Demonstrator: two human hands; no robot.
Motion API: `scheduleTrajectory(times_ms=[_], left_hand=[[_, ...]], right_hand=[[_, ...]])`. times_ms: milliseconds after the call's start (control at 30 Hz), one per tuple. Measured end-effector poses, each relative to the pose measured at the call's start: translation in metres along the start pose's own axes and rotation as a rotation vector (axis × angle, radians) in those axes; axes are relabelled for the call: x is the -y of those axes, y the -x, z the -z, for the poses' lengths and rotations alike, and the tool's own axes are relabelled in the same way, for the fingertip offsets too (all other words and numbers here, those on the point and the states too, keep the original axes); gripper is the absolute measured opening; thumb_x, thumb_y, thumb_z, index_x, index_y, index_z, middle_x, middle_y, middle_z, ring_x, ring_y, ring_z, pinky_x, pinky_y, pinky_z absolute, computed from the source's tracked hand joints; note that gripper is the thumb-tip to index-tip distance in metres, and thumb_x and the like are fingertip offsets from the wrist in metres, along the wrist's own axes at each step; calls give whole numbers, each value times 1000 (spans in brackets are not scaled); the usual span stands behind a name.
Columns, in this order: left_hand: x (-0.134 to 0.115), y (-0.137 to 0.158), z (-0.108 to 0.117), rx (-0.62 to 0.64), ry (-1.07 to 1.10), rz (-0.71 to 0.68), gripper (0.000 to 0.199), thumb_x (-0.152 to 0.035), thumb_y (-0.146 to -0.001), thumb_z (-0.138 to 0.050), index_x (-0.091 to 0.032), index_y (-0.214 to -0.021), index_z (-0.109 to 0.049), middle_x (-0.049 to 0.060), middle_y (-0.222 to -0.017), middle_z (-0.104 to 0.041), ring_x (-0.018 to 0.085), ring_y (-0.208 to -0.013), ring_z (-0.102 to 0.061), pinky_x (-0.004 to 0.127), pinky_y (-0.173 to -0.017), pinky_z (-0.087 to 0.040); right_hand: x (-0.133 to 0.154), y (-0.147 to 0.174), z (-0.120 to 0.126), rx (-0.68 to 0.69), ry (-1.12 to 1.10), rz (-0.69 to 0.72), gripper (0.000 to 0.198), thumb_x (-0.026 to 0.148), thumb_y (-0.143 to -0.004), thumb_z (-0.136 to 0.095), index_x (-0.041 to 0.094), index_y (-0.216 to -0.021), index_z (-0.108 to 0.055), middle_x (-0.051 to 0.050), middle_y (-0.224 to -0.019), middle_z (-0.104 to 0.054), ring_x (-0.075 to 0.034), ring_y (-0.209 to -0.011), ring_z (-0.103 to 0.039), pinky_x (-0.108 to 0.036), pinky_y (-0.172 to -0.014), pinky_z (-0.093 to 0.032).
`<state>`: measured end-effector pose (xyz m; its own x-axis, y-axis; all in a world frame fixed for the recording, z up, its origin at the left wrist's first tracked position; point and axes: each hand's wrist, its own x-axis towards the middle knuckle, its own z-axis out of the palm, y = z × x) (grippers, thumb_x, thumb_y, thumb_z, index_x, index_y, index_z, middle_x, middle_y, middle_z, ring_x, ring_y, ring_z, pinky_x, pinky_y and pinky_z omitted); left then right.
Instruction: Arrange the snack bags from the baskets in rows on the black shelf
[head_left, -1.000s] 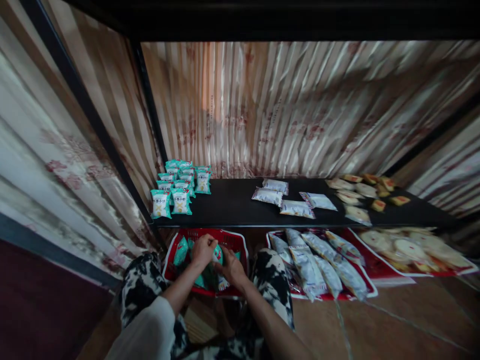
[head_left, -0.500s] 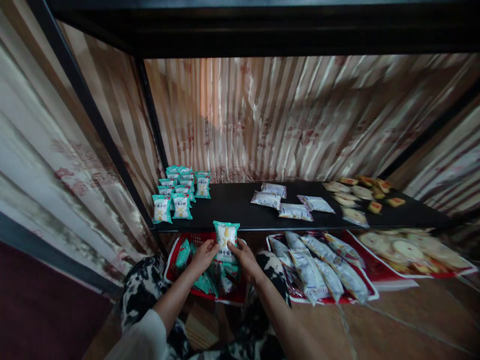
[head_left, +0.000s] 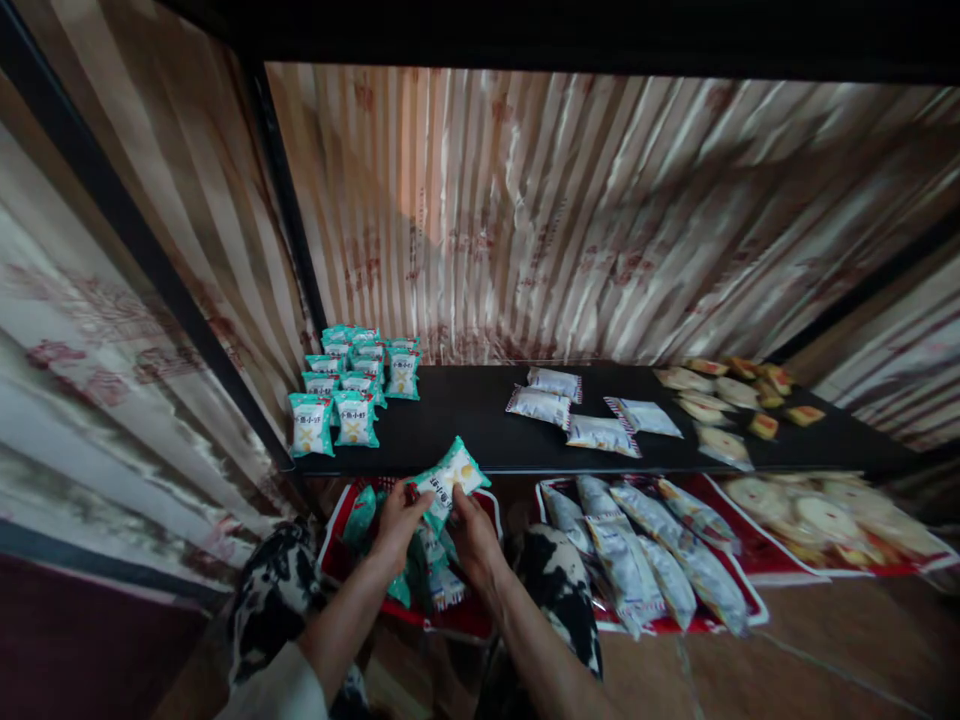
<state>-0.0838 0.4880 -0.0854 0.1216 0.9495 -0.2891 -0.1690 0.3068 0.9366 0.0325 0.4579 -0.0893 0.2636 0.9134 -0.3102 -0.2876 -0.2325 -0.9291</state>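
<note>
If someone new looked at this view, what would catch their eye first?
Probably the teal-and-white packet, held tilted between the left hand and right hand above a red basket. Next, the cluster of matching packets at the left end of the black shelf, then the striped curtain behind it.

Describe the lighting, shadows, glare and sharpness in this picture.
Head view: dim overall, a warm patch left of centre on the curtain, dark shadow across its right; head view: whitish sheen on its folds; head view: the packet has readable large print, finer detail soft; head view: edges look stretched.
</note>
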Motion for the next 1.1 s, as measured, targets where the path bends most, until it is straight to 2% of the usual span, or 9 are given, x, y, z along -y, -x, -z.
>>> scheduleTrajectory(times_ms=[100, 167, 267, 400, 500, 700, 867, 967, 1100], left_hand=[[-6, -17, 9, -35, -157, -95, 37, -23, -71, -61, -18, -107, -54, 7, -103, -67, 19, -95, -63, 31, -85, -48], [-17, -27, 19, -35, -371, -149, 43, -19, -71, -58, -19, -113, -53, 6, -106, -65, 18, -97, -61, 30, -87, -47], [-40, -33, 31, 26, -732, -240, 50, -19, -72, -57, -20, -121, -51, 5, -108, -60, 17, -98, -59, 29, -87, -45], [-71, -31, 33, 163, -989, -327, 51, -23, -74, -54, -22, -125, -51, 4, -103, -57, 17, -95, -58, 27, -85, -44], [-88, -35, 28, 268, -1059, -390, 53, -24, -74, -54, -23, -126, -50, 3, -103, -56, 17, -95, -57, 27, -85, -44], [-105, -57, 21, 288, -1151, -487, 49, -20, -75, -54, -22, -124, -51, 5, -110, -59, 19, -106, -54, 32, -94, -43], [-97, -66, 8, -33, -1112, -758, 44, -18, -82, -46, -19, -126, -49, 10, -133, -46, 23, -126, -40, 41, -106, -36], [-80, -67, 2, -215, -1091, -833, 39, -13, -83, -40, -15, -121, -53, 12, -142, -35, 26, -136, -24, 44, -110, -29], [-52, -78, -1, -205, -1082, -776, 45, -7, -80, -39, -14, -123, -51, 12, -148, -26, 26, -140, -14, 45, -113, -26]], right_hand=[[2, 6, 7, 103, 4, -239, 44, 59, -69, -61, 18, -85, -62, -6, -78, -69, -18, -70, -65, -30, -65, -51], [6, 8, 13, 234, 157, -253, 44, 59, -67, -64, 16, -77, -62, -5, -71, -67, -17, -61, -63, -29, -59, -49], [21, 2, 21, 286, 384, 43, 43, 59, -74, -58, 16, -82, -63, -5, -73, -67, -17, -65, -62, -30, -62, -49], [51, -19, 23, 210, 735, 547, 38, 41, -80, -59, 22, -113, -60, -8, -110, -64, -24, -103, -57, -39, -91, -45], [64, -37, 19, 279, 948, 688, 55, 32, -76, -64, 24, -129, -49, -9, -124, -58, -25, -115, -49, -43, -98, -40], [63, -64, 5, 293, 1041, 599, 43, 34, -77, -62, 17, -117, -59, -11, -111, -65, -25, -102, -58, -38, -90, -45], [61, -94, -12, 93, 881, 510, 41, 42, -75, -61, 18, -109, -62, -8, -102, -68, -25, -94, -62, -35, -84, -48], [60, -119, -24, 36, 749, 436, 40, 46, -76, -58, 20, -105, -62, -6, -96, -70, -22, -86, -64, -33, -79, -49], [56, -153, -41, -59, 672, 388, 42, 49, -75, -57, 18, -103, -61, -7, -97, -69, -22, -85, -64, -33, -78, -49]])
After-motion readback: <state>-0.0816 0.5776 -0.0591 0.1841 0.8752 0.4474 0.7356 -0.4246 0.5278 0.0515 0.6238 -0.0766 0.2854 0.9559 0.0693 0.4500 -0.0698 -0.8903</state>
